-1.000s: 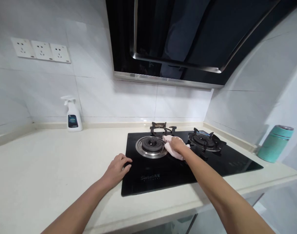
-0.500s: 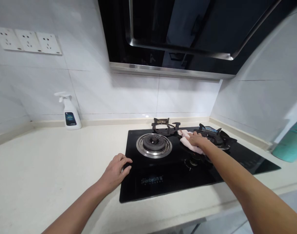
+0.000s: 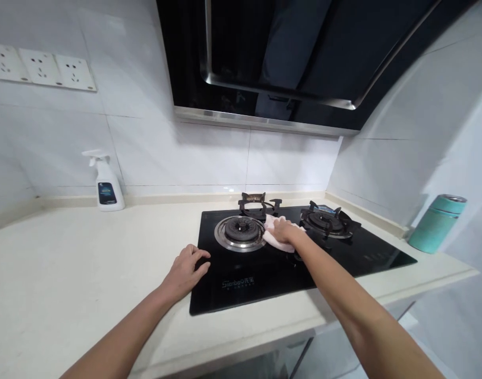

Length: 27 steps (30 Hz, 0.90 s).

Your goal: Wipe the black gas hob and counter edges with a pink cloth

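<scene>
1. Work in hand at a gas hob: the right hand (image 3: 285, 230) presses a pale pink cloth (image 3: 275, 240) against the black glass hob (image 3: 244, 281), the cloth bunched under the palm and fingers. The step shown is cloth-on-glass contact, with the hand low and the arm stretched out from the lower right.

2. The cloth lies just right of the stainless burner ring (image 3: 239, 234), close enough to touch or nearly touch its edge; the frame cannot settle which. A cast-iron pan support (image 3: 256, 202) stands behind it, and the black grate of the right burner (image 3: 328, 221) sits a little farther right, clear of the cloth.

3. The right hand is closed down on the cloth, holding it to the surface. The left hand (image 3: 185, 272) holds nothing: its fingers curl loosely at the near-left edge of the glass, the heel of the hand over the pale stone countertop (image 3: 86, 263).

4. What the moment calls for is a firm hold on the cloth, with the burner ring and the grates close on either side of it.

5. Around the scene: a white spray bottle (image 3: 105, 185) stands against the tiled wall at left, a teal flask (image 3: 436, 225) at right — and above, a black glass range hood (image 3: 264, 63) and a row of white wall sockets (image 3: 41, 67).
</scene>
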Each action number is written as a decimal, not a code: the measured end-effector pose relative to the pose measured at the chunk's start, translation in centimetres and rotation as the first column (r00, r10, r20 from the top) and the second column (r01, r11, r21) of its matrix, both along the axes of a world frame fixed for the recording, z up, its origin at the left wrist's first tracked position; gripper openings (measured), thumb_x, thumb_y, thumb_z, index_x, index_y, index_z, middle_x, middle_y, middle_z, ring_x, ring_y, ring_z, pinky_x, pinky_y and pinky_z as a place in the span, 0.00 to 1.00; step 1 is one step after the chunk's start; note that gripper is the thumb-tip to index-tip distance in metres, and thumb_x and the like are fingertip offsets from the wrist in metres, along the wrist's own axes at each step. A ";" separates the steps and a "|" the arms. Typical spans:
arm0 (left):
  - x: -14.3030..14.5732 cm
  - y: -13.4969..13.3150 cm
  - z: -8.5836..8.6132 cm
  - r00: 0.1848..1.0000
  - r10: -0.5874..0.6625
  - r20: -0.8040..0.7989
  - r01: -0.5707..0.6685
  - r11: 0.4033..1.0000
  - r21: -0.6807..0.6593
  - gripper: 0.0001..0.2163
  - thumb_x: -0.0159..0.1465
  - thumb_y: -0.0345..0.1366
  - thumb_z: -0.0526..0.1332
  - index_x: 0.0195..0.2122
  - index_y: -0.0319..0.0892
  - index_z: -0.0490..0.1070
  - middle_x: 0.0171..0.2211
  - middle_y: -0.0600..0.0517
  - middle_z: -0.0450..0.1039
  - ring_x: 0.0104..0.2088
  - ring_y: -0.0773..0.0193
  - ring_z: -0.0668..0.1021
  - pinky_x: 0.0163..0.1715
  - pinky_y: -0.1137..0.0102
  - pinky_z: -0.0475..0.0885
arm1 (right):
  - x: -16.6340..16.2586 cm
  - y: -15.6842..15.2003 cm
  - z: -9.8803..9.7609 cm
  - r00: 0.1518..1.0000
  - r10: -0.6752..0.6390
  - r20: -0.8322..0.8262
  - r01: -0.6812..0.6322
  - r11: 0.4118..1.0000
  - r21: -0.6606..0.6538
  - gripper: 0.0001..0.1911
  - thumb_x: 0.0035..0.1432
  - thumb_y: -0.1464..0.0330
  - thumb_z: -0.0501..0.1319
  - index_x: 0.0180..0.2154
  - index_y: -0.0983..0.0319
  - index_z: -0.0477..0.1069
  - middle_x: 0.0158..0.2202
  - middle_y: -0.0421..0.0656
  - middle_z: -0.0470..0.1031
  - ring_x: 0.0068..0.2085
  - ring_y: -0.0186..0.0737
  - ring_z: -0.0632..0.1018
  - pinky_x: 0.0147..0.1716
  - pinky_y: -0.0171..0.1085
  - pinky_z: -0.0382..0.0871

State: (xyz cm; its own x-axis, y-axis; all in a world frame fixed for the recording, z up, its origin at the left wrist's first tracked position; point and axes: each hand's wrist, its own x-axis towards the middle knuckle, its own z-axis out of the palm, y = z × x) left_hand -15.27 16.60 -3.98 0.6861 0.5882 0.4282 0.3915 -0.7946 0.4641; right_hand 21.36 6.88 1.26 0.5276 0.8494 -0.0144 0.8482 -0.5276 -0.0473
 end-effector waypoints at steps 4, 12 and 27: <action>0.0 0.1 0.1 1.000 -0.009 0.010 0.009 1.000 -0.002 0.14 0.67 0.46 0.58 0.46 0.48 0.78 0.40 0.50 0.70 0.41 0.56 0.74 0.46 0.59 0.74 | -4.7 -0.9 -0.1 0.997 0.082 0.015 -0.083 0.996 0.025 0.33 0.72 0.50 0.48 0.66 0.66 0.63 0.66 0.63 0.64 0.64 0.62 0.69 0.61 0.56 0.62; -0.2 0.5 0.1 1.000 -0.005 0.003 0.005 1.000 0.015 0.17 0.67 0.49 0.57 0.47 0.48 0.79 0.39 0.50 0.69 0.38 0.58 0.75 0.44 0.60 0.74 | -10.8 -7.6 -0.9 0.953 0.300 0.040 -0.302 0.939 0.167 0.33 0.71 0.47 0.50 0.64 0.62 0.67 0.65 0.57 0.67 0.62 0.59 0.69 0.61 0.53 0.62; -0.3 0.7 0.2 1.000 0.010 -0.015 -0.010 0.999 -0.040 0.19 0.66 0.54 0.57 0.47 0.48 0.79 0.41 0.49 0.70 0.38 0.56 0.75 0.41 0.60 0.75 | 0.3 -22.9 -4.6 0.961 0.265 0.078 -0.274 0.874 0.401 0.22 0.72 0.50 0.51 0.44 0.58 0.74 0.47 0.49 0.79 0.47 0.49 0.77 0.49 0.47 0.67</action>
State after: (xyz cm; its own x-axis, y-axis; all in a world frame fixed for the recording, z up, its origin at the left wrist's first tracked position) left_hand -15.58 17.25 -3.75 0.6862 0.6114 0.3942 0.4061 -0.7715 0.4897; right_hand 21.64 -16.03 -3.30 0.2735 0.8884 0.3687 0.9579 -0.2168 -0.1881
